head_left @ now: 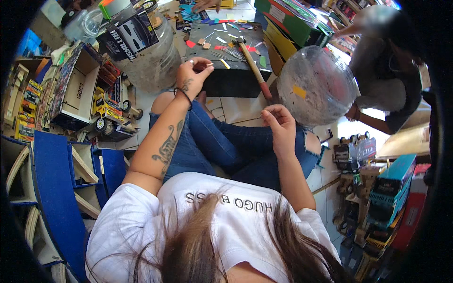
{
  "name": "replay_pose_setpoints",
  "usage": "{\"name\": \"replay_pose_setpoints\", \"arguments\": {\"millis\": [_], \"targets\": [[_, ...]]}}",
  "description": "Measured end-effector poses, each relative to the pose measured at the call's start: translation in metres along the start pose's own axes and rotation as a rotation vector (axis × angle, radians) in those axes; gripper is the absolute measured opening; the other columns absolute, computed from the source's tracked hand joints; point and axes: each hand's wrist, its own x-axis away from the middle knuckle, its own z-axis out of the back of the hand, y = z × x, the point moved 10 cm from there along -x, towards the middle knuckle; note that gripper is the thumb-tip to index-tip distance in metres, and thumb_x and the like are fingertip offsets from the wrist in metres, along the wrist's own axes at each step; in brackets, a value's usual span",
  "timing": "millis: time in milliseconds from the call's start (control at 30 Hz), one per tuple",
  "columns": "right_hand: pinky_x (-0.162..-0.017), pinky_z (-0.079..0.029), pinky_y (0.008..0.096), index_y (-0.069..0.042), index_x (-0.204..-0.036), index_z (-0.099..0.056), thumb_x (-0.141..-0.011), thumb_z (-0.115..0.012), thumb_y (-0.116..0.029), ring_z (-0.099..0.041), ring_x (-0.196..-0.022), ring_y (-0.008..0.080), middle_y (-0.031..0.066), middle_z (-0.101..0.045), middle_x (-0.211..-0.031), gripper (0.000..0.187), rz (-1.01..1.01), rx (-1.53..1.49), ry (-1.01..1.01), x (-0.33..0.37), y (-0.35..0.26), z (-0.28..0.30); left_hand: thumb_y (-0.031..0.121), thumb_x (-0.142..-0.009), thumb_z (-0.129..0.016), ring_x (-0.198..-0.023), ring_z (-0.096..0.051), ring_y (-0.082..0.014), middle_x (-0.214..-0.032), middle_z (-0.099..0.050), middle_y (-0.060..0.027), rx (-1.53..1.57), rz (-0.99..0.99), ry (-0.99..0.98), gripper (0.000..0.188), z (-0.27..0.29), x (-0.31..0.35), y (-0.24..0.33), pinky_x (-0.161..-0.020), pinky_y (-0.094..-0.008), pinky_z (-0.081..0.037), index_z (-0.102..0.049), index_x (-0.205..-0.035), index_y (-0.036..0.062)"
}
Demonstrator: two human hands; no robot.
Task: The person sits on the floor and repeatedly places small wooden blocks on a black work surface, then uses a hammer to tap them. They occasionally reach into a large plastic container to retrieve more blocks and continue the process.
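Note:
My left hand hovers by the near left corner of a low black work block. Its thumb and fingers are pinched together; whatever small thing may be between them is too tiny to name. My right hand is raised above my right thigh, fingers curled with the tips against the thumb, and their contents cannot be made out. On the block's top lies a hammer, its wooden handle with a red end jutting over the front edge. Thin metal rods and small coloured pieces are scattered beside it.
A cloudy plastic tub with a dark printed box on it stands left; another clear tub stands right. Toy trucks and blue panels crowd the left. A person sits right, near stacked toy trucks.

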Motion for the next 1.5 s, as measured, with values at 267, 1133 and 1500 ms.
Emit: {"name": "replay_pose_setpoints", "arguments": {"millis": [267,1133,1500], "targets": [[-0.065,-0.045,0.0190,-0.002,-0.091,-0.062,-0.086,-0.068,-0.006,-0.057,-0.074,0.0049,-0.0012,-0.063,-0.082,0.009,0.018,0.250,-0.125,-0.084,-0.002,-0.046,0.015,-0.072,-0.074,-0.074,-0.065,-0.0251,-0.081,-0.068,-0.0108,-0.473,-0.332,-0.001,0.017,-0.035,-0.039,0.001,-0.069,-0.0361,-0.050,-0.070,-0.087,0.0081],[-0.066,-0.051,0.0236,0.001,-0.086,-0.066,-0.083,-0.070,-0.005,-0.063,-0.070,0.0079,0.0040,-0.068,-0.077,0.008,0.369,0.806,-0.131,-0.170,0.010,-0.131,0.017,-0.071,-0.075,-0.083,-0.058,-0.0244,-0.080,-0.066,-0.0021,-0.191,-0.260,-0.184,0.013,-0.034,-0.052,-0.034,-0.078,-0.0380,-0.043,-0.067,-0.078,0.0100],[-0.066,-0.051,0.0237,0.001,-0.086,-0.066,-0.082,-0.070,-0.005,-0.062,-0.069,0.0079,0.0044,-0.068,-0.076,0.008,0.361,0.818,-0.128,-0.171,0.011,-0.128,0.016,-0.072,-0.075,-0.083,-0.059,-0.0247,-0.080,-0.067,-0.0032,-0.189,-0.239,-0.188,0.012,-0.033,-0.052,-0.034,-0.079,-0.0384,-0.042,-0.066,-0.078,0.0096]]}}
